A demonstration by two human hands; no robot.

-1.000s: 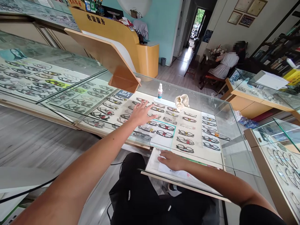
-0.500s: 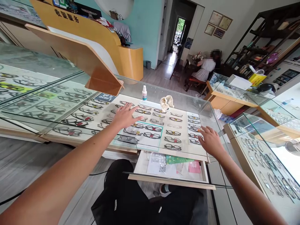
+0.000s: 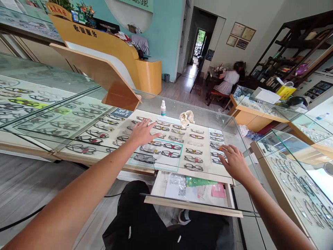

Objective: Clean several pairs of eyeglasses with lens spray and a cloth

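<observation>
My left hand [image 3: 142, 133] rests palm down with its fingers spread on the glass top of the display case [image 3: 208, 119], holding nothing. On the right side of the same glass lies my right hand [image 3: 232, 159], its fingers apart and free of any object. Beneath the glass, rows of eyeglasses [image 3: 194, 159] are laid out on a white base. Beyond my hands stand a small spray bottle [image 3: 163, 109] and a crumpled cream cloth [image 3: 186, 118]. Below, a pulled-out drawer [image 3: 192, 205] holds papers, a green packet [image 3: 199, 181] and a pink slip [image 3: 218, 190].
A tilted wooden stand [image 3: 104, 74] rises at the back left of the glass. Another eyeglass case [image 3: 293, 173] flanks me on the right. A yellow counter [image 3: 149, 76] curves behind, and a person [image 3: 230, 81] sits at a far table.
The whole view has shifted slightly, with the scene sitting a little lower and further right. Both hands stay on the glass in much the same places.
</observation>
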